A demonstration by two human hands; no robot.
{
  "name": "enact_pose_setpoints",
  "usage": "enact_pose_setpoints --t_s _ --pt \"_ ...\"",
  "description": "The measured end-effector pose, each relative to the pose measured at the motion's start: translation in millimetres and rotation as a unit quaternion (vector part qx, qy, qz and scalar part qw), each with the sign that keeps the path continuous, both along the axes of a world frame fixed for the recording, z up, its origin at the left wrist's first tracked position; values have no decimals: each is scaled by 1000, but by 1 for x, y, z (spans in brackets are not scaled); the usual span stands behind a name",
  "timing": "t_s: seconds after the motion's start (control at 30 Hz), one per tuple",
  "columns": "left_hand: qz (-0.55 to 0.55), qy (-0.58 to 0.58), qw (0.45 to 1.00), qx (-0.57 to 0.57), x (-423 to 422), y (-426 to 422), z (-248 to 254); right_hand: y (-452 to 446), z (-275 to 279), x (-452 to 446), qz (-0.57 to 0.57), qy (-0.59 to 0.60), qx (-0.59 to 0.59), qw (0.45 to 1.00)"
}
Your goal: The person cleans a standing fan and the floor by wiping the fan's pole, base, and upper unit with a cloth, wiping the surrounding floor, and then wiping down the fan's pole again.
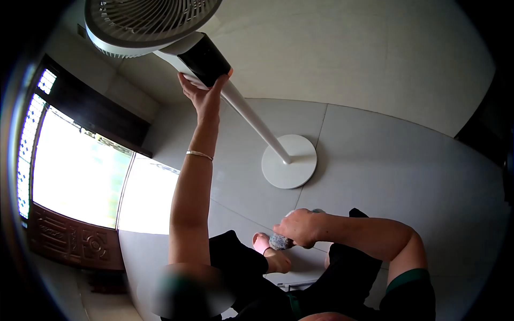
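Note:
A white pedestal fan (254, 120) stands on the floor in front of me, its round grille (152, 24) at the top left of the view. My left hand (204, 95) reaches up and grips the fan just under its black control panel (204, 58), thumb on one side and fingers on the other. Near my knees, my right hand (300, 227) is closed around a mottled grey cloth (280, 242), which sticks out on both sides of the fist. The fan's round white base (289, 174) lies flat on the tiles.
Grey floor tiles (385, 160) meet a pale wall (364, 59) behind the fan. To the left is a bright doorway (80, 166) with a carved brown wooden panel (75, 235). My foot in a pink slipper (261, 243) is below the right hand.

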State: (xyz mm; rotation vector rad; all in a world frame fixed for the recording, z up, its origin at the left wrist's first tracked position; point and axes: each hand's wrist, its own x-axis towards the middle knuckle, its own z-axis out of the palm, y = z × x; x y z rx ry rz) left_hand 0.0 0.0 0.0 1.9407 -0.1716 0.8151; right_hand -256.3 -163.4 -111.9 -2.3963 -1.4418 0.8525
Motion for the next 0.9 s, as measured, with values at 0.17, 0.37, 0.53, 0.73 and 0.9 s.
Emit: enact_pose_setpoints --t_s 0.17,0.37,0.53,0.73,0.9 --pt "-84 -11 995 -60 8 7 -2 1 -5 1 -6 19 -3 1000" --pt "-102 -23 993 -58 13 10 0 2 -4 5 -6 49 17 999" --pt "-101 -20 992 -71 14 6 -1 0 -13 3 2 62 56 996" --pt "-144 -23 985 -93 10 5 -3 4 -4 -2 20 47 24 998" --pt "-31 -58 998 -16 10 -13 -1 5 2 -1 -2 83 7 996"
